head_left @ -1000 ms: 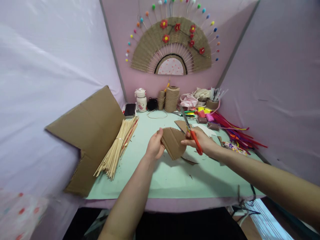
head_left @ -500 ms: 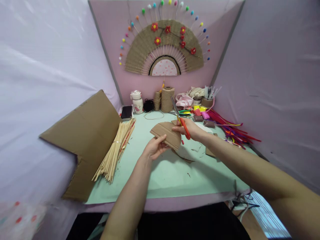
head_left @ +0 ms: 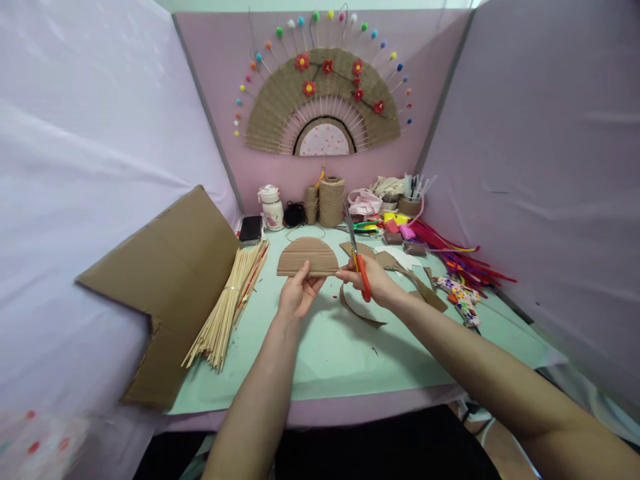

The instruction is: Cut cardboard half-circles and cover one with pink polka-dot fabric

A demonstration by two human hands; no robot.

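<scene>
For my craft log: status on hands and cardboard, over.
Left hand gripping cardboard half-circle, straight edge nearest. Right hand by its corner, holding scissors. Curved scrap on table nearby.

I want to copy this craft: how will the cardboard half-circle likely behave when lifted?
The cardboard half-circle is probably light, being a small flat piece. It seems fairly stiff, showing no sag above the left hand, but might crease along its ridges.

Cardboard semicircle (head_left: 307,255) is streaked brown; scissor handles (head_left: 365,283) orange.
</scene>
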